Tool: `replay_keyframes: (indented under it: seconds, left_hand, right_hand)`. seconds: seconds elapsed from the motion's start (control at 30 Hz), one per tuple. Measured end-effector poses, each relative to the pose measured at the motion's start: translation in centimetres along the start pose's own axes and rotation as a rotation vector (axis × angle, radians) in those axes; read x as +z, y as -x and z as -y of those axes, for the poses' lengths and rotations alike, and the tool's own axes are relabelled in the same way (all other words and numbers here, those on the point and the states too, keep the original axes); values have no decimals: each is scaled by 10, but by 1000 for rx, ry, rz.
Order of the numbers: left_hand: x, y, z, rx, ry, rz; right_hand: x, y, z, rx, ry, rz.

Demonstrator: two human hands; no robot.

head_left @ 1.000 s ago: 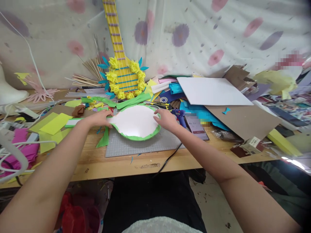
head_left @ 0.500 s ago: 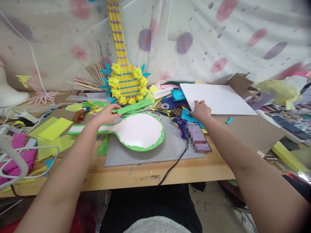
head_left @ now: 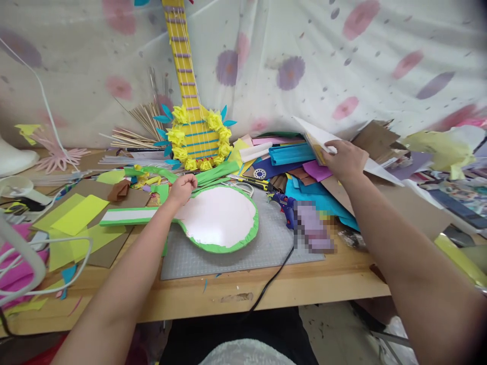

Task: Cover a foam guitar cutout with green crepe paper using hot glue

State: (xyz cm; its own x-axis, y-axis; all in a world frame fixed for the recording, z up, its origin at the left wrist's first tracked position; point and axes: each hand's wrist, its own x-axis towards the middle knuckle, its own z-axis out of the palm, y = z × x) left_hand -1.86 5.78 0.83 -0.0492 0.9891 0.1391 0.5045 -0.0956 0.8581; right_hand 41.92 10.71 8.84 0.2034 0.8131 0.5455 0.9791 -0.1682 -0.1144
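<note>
My right hand (head_left: 346,159) grips the near left edge of a white board (head_left: 321,133), which is tilted up off the paper pile. My left hand (head_left: 183,190) is closed, its fingers curled beside strips of green crepe paper (head_left: 216,172); what they hold, if anything, is hidden. Under that wrist lies a white guitar-shaped cutout (head_left: 220,215) with green paper wrapped along its edge, its neck pointing left. It rests partly on a grey cutting mat (head_left: 243,256). Blue crepe paper (head_left: 308,195) lies exposed below the right hand.
A yellow paper guitar (head_left: 200,134) with yellow flowers stands against the curtain. A blue glue gun (head_left: 285,205) sits on the mat, its black cord (head_left: 268,279) running off the table edge. Scissors (head_left: 245,186), yellow sheets (head_left: 79,213) and brown cardboard (head_left: 413,208) lie around.
My right hand has moved right and lifted the white board's left side, uncovering blue and purple paper. My left hand has shifted slightly right and down, and its fingers have curled closed.
</note>
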Motion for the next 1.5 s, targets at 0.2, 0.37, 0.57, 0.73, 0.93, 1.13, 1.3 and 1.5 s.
replay_keyframes:
  seconds: [0.2,0.37,0.57,0.73,0.93,1.13,1.3,1.5]
  left_hand:
    - [-8,0,12,53,28,85]
    - [-9,0,15,-23,-107,62]
    - [5,-1,18,21,-215,-29]
    - [9,-1,16,33,-214,-15]
    - [11,0,9,-63,-99,14]
    - [22,2,-3,-44,-120,-44]
    - [25,4,-18,22,-162,-94]
    - [31,-6,-34,112,-246,-155]
  right_hand:
    - [9,5,-6,15,-9,-7]
    - [9,11,-13,-19,-6,8]
    - [23,34,-2,-266,97,377]
    - [38,45,-1,-270,261,561]
    - [33,63,-5,-113,278,473]
    - [14,85,2,-54,169,175]
    - [19,102,-14,-120,64,-101]
    - [32,108,-34,-366,21,-197]
